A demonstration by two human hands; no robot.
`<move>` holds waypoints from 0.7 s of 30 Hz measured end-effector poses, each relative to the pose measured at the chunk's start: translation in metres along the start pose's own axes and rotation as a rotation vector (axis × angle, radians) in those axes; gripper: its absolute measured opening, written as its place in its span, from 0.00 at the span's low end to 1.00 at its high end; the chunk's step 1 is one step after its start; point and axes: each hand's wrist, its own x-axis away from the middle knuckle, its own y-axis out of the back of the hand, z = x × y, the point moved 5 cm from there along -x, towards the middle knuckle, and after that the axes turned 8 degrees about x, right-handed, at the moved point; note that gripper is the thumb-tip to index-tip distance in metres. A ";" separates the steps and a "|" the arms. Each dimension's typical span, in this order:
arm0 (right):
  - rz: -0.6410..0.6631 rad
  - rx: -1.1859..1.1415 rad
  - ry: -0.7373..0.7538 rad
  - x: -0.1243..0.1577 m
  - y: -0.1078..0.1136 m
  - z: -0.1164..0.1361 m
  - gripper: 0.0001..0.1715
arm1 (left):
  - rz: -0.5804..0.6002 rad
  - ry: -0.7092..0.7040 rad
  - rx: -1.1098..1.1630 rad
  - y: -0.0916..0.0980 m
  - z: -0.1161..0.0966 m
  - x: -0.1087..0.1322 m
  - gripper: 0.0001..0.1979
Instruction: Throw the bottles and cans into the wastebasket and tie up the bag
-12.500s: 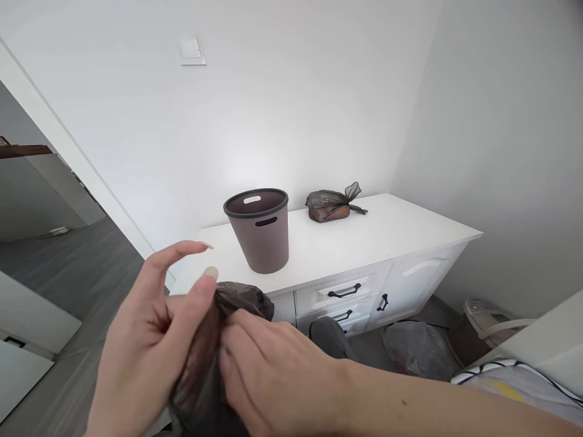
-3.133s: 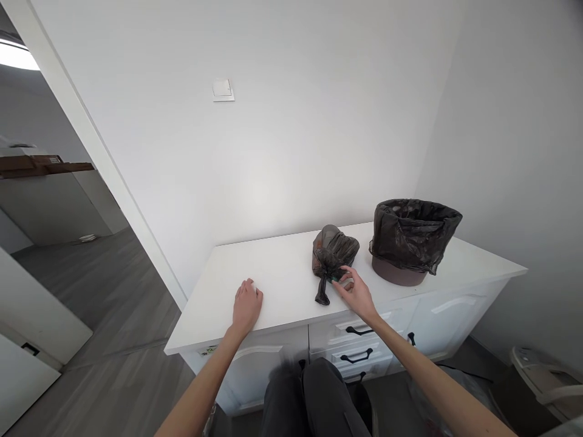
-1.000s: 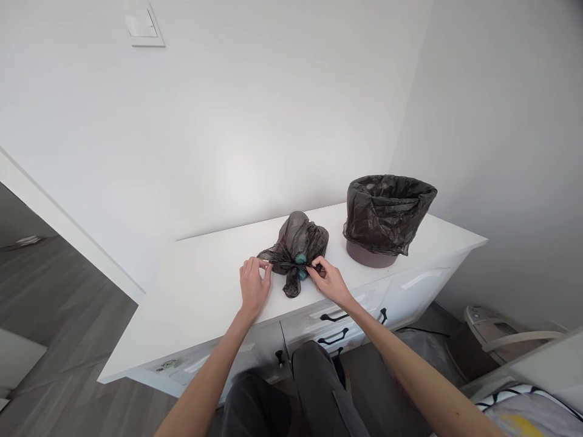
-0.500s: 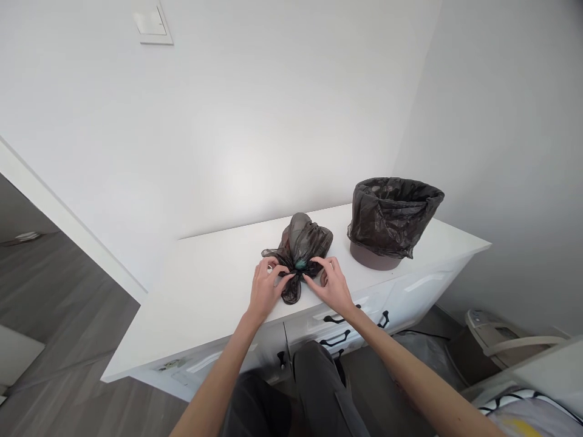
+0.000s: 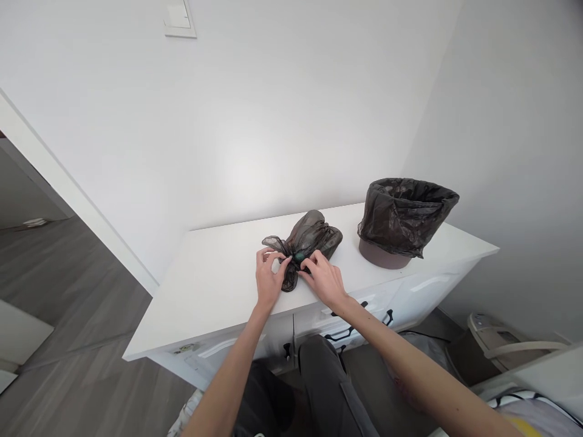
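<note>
2 hands [image 5: 268, 282] [image 5: 324, 280] pinch blk bag [image 5: 314, 234]; cab. sticker [image 5: 186, 348] illegible

A dark grey, see-through plastic bag [image 5: 314, 233], bulging and creased, lies on its side near the middle of a white cabinet top [image 5: 214, 285]. Its rounded body leans toward the back edge, its tightly gathered neck toward the front edge. One loose end flares toward the left edge, another toward the front; a blue-green patch [image 5: 299, 257] shows at the neck.
</note>
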 end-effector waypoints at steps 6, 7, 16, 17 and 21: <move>0.022 -0.021 0.038 -0.002 0.022 0.008 0.04 | -0.127 0.302 0.021 0.009 0.038 0.003 0.11; 0.017 -0.024 0.060 0.000 0.026 0.006 0.04 | -0.146 0.327 0.020 0.011 0.042 0.004 0.12; -0.037 -0.080 0.114 0.030 0.032 -0.031 0.06 | -0.188 0.354 -0.007 0.012 0.037 0.005 0.11; -0.029 -0.080 0.103 0.031 0.030 -0.033 0.07 | -0.179 0.336 -0.007 0.011 0.031 0.004 0.09; 0.049 -0.042 0.104 0.027 0.018 -0.021 0.16 | -0.071 0.117 -0.059 0.005 -0.004 0.002 0.11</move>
